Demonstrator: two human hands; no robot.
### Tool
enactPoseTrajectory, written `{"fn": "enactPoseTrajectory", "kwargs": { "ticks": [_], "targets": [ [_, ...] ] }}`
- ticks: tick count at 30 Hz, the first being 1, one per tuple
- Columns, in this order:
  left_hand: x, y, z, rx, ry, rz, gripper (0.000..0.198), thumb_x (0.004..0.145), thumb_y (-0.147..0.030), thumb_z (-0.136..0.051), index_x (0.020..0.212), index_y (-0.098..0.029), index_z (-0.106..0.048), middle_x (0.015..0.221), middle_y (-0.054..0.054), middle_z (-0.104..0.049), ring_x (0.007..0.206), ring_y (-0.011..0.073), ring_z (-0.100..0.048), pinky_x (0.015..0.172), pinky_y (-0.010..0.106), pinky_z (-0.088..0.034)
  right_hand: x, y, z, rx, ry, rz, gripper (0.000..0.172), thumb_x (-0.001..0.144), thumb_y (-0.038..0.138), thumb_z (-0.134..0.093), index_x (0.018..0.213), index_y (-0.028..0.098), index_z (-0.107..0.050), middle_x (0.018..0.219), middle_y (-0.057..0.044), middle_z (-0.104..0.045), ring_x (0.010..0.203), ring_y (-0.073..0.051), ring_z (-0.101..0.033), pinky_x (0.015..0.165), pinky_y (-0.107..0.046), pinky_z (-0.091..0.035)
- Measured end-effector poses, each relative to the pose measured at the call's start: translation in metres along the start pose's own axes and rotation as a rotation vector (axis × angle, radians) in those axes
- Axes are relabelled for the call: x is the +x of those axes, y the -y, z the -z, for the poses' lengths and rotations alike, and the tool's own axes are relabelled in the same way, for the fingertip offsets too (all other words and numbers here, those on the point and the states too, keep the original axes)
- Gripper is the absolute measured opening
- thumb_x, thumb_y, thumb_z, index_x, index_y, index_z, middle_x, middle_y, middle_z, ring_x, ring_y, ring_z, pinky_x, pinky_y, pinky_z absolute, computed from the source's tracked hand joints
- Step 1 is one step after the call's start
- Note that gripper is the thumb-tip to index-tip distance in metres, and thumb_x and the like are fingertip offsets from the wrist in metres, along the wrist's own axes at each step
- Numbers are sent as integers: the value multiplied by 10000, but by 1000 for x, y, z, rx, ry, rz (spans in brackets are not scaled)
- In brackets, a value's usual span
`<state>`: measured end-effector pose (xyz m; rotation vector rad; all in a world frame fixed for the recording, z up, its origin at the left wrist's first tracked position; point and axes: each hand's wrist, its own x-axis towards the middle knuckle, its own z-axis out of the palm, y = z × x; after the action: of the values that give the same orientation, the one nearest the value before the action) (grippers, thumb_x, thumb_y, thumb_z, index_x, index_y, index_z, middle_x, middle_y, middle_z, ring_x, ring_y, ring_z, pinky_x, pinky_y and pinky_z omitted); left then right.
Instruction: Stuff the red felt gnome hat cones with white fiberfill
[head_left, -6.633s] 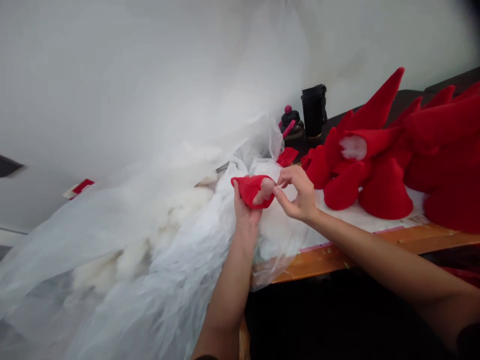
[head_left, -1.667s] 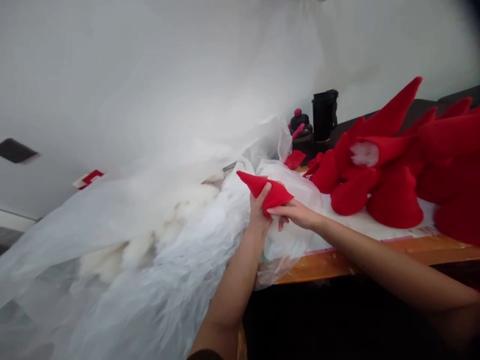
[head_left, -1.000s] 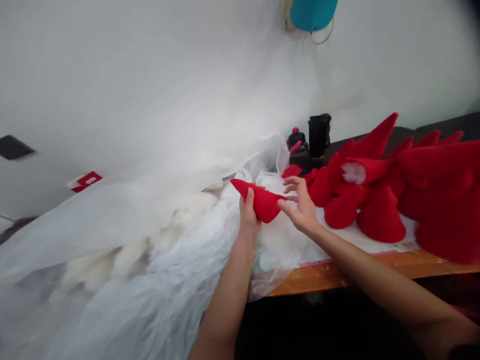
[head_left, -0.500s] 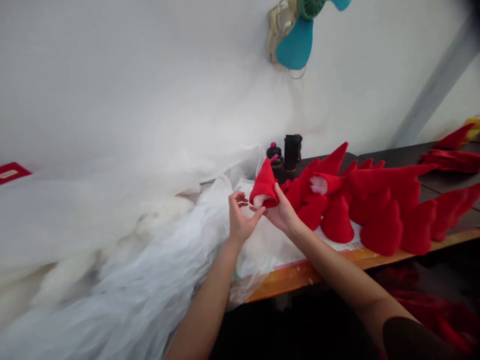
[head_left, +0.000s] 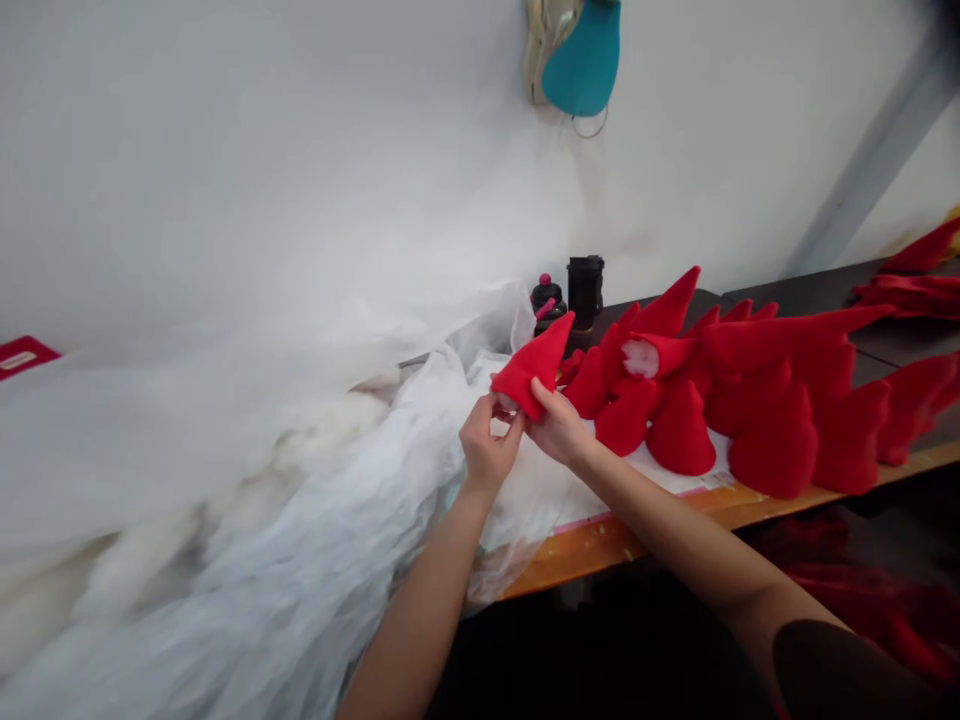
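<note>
Tipped over from its upright pose, the red cloth cone [head_left: 529, 372] now slants with its point up and to the right, and the hands have closed in around it. The left hand [head_left: 489, 447] pinches the open base, where a bit of white stuffing [head_left: 509, 402] shows. The right hand [head_left: 559, 425] clamps the cone's lower side, its grip shut on the cloth. Shaping the filled base looks like the step in hand, which calls for both grips staying closed. Other red cones [head_left: 681, 430] crowd the tabletop [head_left: 600, 550] just beside, and a plastic sheet [head_left: 337, 470] spreads below.
</note>
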<state>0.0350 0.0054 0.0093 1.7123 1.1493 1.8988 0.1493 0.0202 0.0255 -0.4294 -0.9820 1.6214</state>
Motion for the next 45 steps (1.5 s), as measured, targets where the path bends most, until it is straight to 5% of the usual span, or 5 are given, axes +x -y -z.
{"fn": "enactPoseTrajectory", "kwargs": {
  "ticks": [8,17,29,37,45],
  "targets": [
    [6,1,-1,-371,318,314,377,789,-505,-745,672,-162,-639,559,13,-585,522,131,-526,537,259,-433,-1,8,6,59,66,25,574,700,556,-786,1136,226,-609,999,-56,-722,871,-240,-687,471,-271,-484],
    [8,-4,1,-694,262,503,300,745,-412,-806,790,-155,-657,707,4,-570,642,101,-529,575,216,-441,11,12,15,254,-169,-20,407,780,565,-751,961,222,-631,871,0,-716,785,-171,-676,671,-289,-575],
    [6,-6,1,-262,-196,153,349,859,-430,-696,698,-205,-483,591,-49,-446,527,94,-433,541,218,-386,21,6,28,207,-253,24,406,806,600,-698,980,236,-655,976,-28,-742,1030,-201,-690,879,-316,-587],
    [-9,0,-7,94,281,-106,129,849,-289,-673,961,-234,-704,900,81,-669,892,245,-624,871,368,-486,15,-1,16,275,-308,62,394,770,499,-787,1004,248,-593,879,27,-685,843,-135,-676,830,-263,-576],
    [-8,14,-5,67,200,-89,308,812,-231,-692,1119,-249,-669,993,73,-652,895,225,-619,835,354,-527,10,-6,8,225,-215,35,403,819,558,-706,1030,230,-605,971,-34,-717,1026,-219,-679,867,-341,-588]
  ]
}}
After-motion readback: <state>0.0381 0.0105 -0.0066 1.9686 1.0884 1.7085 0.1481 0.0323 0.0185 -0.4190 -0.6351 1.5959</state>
